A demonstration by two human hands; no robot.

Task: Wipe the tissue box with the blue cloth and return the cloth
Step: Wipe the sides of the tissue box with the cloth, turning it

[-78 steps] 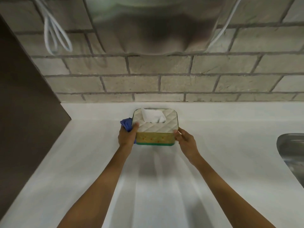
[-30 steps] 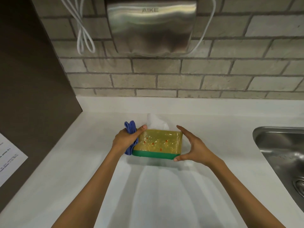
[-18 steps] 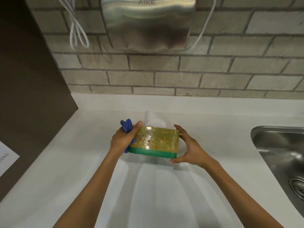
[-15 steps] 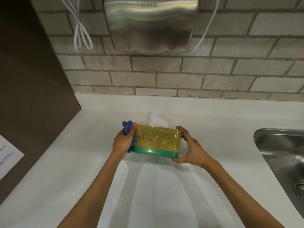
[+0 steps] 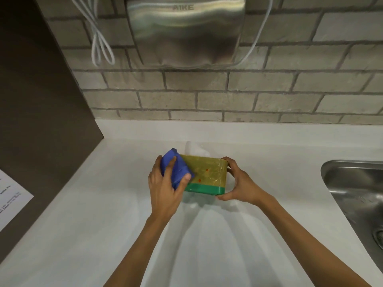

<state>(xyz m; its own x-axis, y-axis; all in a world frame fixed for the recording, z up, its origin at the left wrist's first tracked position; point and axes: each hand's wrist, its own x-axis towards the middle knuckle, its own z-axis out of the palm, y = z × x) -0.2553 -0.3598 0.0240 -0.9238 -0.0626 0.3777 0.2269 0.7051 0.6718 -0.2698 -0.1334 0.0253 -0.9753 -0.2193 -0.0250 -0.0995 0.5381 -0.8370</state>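
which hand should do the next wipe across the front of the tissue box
Left. The left hand already holds the blue cloth pressed against the left end of the tissue box front. The right hand grips the box's right end, steadying it, and holds no cloth.

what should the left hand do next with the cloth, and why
Probably slide the cloth rightward across the box front. The left hand presses it on the front's left end only, while the right hand braces the other end, so the rest of that face looks unwiped.
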